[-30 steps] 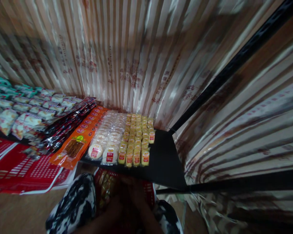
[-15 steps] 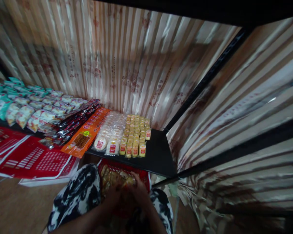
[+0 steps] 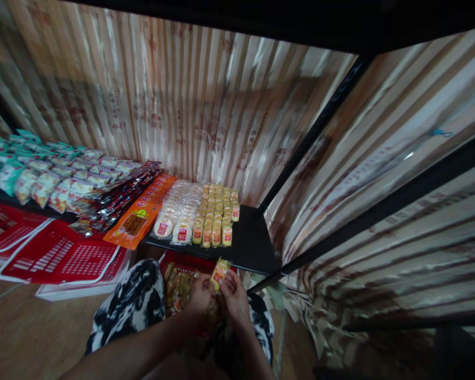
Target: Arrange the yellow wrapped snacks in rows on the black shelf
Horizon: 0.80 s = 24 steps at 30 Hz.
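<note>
A small yellow snack-cake packet [image 3: 220,272] with a red-and-white label is held up between my hands, tilted. The fingers of my right hand [image 3: 235,296] pinch its right side. My left hand [image 3: 201,296] is closed at its lower left edge, its fingertips partly hidden. Beneath them, between my knees, sits a red basket [image 3: 167,257] with several wrapped snacks [image 3: 177,285] in it. Rows of similar yellow packets [image 3: 211,221] stand on the black shelf [image 3: 249,237] just beyond, beside rows of white round packets [image 3: 176,211].
Left along the shelf lie an orange snack bag [image 3: 138,219], dark packets [image 3: 122,198] and white-and-teal bags [image 3: 43,179]. Red baskets [image 3: 69,253] rest below them. Black metal posts [image 3: 316,134] and striped sheeting [image 3: 206,95] bound the back and right.
My hands have come up out of the basket, and a yellow snack-cake packet now shows between them. The view has shifted slightly.
</note>
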Tool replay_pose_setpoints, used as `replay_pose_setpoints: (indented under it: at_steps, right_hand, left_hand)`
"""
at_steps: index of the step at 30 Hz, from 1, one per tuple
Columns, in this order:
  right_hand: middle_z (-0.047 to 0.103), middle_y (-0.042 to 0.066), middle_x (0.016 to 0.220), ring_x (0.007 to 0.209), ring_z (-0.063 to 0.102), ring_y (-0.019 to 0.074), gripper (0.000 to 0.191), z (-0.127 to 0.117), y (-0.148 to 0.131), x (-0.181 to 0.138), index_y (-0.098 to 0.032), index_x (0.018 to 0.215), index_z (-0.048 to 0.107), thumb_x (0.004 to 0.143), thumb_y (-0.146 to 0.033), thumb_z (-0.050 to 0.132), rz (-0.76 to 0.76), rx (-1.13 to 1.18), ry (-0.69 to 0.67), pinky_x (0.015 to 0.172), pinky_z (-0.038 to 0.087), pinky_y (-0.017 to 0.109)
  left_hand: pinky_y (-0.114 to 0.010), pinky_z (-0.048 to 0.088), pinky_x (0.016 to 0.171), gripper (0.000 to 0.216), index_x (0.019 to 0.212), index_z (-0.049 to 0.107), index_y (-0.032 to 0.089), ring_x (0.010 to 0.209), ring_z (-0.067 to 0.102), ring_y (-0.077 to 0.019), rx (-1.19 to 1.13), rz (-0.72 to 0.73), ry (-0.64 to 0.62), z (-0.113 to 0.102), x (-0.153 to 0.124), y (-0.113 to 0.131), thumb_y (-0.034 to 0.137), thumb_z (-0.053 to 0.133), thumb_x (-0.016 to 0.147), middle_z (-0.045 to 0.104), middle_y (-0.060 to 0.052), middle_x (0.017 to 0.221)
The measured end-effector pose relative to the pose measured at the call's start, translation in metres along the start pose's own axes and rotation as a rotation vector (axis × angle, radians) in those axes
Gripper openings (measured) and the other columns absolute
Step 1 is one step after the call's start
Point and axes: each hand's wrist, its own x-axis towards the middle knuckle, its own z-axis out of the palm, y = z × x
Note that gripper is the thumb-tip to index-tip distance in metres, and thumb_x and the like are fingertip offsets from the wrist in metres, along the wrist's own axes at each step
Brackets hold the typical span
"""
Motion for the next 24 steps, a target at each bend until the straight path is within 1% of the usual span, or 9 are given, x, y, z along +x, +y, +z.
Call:
replay_pose_setpoints:
  at_steps: [3,6,8,11,15,17,19,22,24]
  right_hand:
    - [0.068,0.008,0.093,0.086,0.066,0.021,0.045,-0.006,-0.006,0.0,-0.021,0.098,0.056,0.063,-0.045,0.066,-0.017,-0.022,0.039,0.077,0.054,0.034]
    - [0.068,0.008,0.093,0.084,0.066,0.0212,0.046,-0.015,-0.012,0.005,-0.02,0.099,0.056,0.061,-0.044,0.066,-0.03,-0.035,0.103,0.076,0.054,0.034]
    - [0.068,0.009,0.095,0.084,0.065,0.0206,0.047,-0.023,-0.017,0.012,-0.019,0.101,0.056,0.063,-0.044,0.064,-0.063,-0.058,0.119,0.078,0.053,0.033]
    - [0.068,0.008,0.093,0.083,0.065,0.02,0.047,-0.037,-0.027,0.028,-0.019,0.103,0.056,0.065,-0.045,0.063,-0.114,-0.091,0.149,0.077,0.053,0.033]
    - [0.068,0.009,0.093,0.083,0.065,0.0206,0.048,-0.052,-0.039,0.058,-0.017,0.103,0.056,0.063,-0.043,0.063,-0.158,-0.084,0.202,0.078,0.053,0.034]
    - [0.068,0.009,0.095,0.085,0.065,0.0207,0.049,-0.056,-0.044,0.074,-0.017,0.104,0.057,0.063,-0.042,0.063,-0.178,-0.095,0.218,0.08,0.052,0.035]
    - [0.068,0.009,0.095,0.085,0.064,0.0208,0.049,-0.058,-0.047,0.09,-0.017,0.105,0.058,0.062,-0.042,0.063,-0.191,-0.115,0.233,0.081,0.052,0.035]
    - [0.068,0.009,0.096,0.086,0.064,0.0206,0.05,-0.059,-0.048,0.115,-0.017,0.106,0.059,0.063,-0.042,0.062,-0.212,-0.115,0.232,0.082,0.051,0.035]
    - [0.068,0.009,0.095,0.085,0.064,0.0204,0.052,-0.058,-0.047,0.131,-0.016,0.107,0.06,0.062,-0.041,0.064,-0.216,-0.085,0.228,0.082,0.05,0.035]
  left_hand:
    - [-0.018,0.043,0.054,0.015,0.092,0.053,0.016,0.057,0.056,-0.0083,0.012,-0.008,-0.007,0.009,-0.004,0.01,0.022,0.045,0.082,0.06,0.002,0.068]
    - [-0.019,0.045,0.06,0.018,0.096,0.053,0.014,0.065,0.059,-0.0094,0.067,0.039,-0.047,0.018,-0.004,0.018,0.018,0.039,0.084,0.062,-0.001,0.076]
    - [-0.021,0.048,0.071,0.024,0.103,0.053,0.014,0.08,0.061,-0.0117,0.174,0.118,-0.019,0.023,-0.004,0.024,0.015,0.041,0.082,0.063,-0.004,0.091]
    - [-0.023,0.043,0.089,0.035,0.11,0.053,0.015,0.099,0.056,-0.0137,0.366,0.282,0.067,0.032,-0.006,0.034,0.009,0.044,0.077,0.058,-0.008,0.108]
    - [-0.023,0.042,0.093,0.032,0.104,0.057,0.017,0.102,0.054,-0.0139,0.412,0.432,0.041,0.047,-0.007,0.051,0.011,0.039,0.079,0.058,-0.007,0.109]
    - [-0.023,0.042,0.093,0.031,0.105,0.058,0.016,0.102,0.055,-0.0144,0.368,0.424,-0.003,0.058,-0.003,0.062,0.015,0.038,0.08,0.058,-0.007,0.11]
    - [-0.023,0.04,0.096,0.036,0.113,0.055,0.013,0.106,0.055,-0.0156,0.293,0.357,-0.062,0.07,0.006,0.071,0.02,0.041,0.081,0.056,-0.009,0.119]
    - [-0.022,0.034,0.103,0.051,0.13,0.042,0.01,0.122,0.046,-0.017,0.137,0.263,-0.116,0.091,0.028,0.08,0.024,0.044,0.081,0.045,-0.011,0.136]
    - [-0.022,0.031,0.106,0.056,0.135,0.037,0.01,0.128,0.04,-0.0171,0.05,0.245,-0.126,0.103,0.044,0.081,0.025,0.045,0.081,0.039,-0.01,0.142]
